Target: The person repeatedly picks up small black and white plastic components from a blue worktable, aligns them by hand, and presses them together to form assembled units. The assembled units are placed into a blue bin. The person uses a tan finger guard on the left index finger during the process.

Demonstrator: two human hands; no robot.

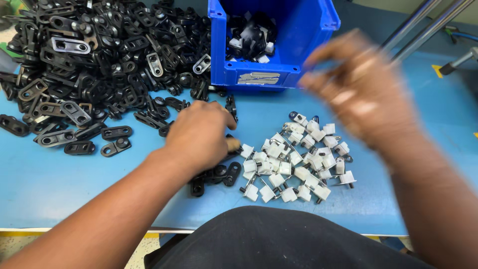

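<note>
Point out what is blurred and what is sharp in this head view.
Head view: the right hand is smeared by motion blur, its fingers indistinct; the left hand, the black plastic parts, the white clips and the blue bin are sharp; lighting is even, with soft shadows on the blue table.

I see small black plastic brackets (pixel 215 175), flat with round holes, lying just left of the white clip pile (pixel 294 159), partly hidden under my left hand (pixel 199 134).

A pile of brackets (pixel 99 65) lies left of the bin (pixel 308 30); the clips (pixel 294 159) lie in front of the bin, on the table (pixel 59 179).
</note>
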